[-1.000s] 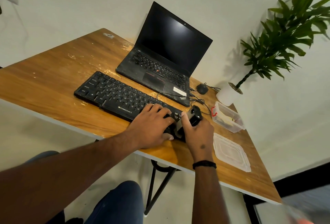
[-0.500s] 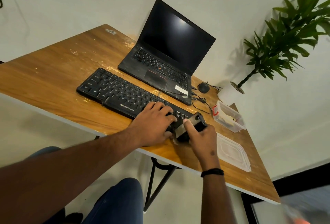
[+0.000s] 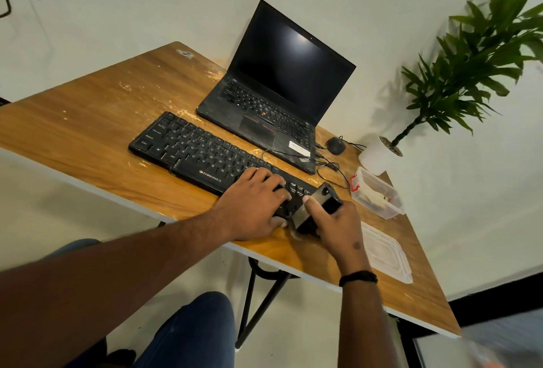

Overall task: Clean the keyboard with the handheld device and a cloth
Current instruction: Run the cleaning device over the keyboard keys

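The keyboard (image 3: 211, 156) lies flat on the wooden table (image 3: 88, 121), in front of the laptop (image 3: 273, 109), and its long axis runs away to the left of both my hands. Only its right end is under my fingers; the long rest of it stretches off to the far left, away from them.

My left hand (image 3: 252, 206) rests on the right part of the keyboard with the fingers spread and nearly straight, pressing it down, not curled around anything. My right hand (image 3: 335, 226) holds the handheld device (image 3: 317, 206): the fingers wrap its dark body and the thumb lies along its side. The device stands tilted at the right end of the keyboard, just beside the fingertips of my left hand. Whether its lower tip touches the keys I cannot tell, because the hand hides it.

I judge that the next pass must go to the left, along the long axis, so the left hand stands in the way and should slide left first. The right hand is the nearer one to the uncleaned end rows. I see no cloth near my fingers.
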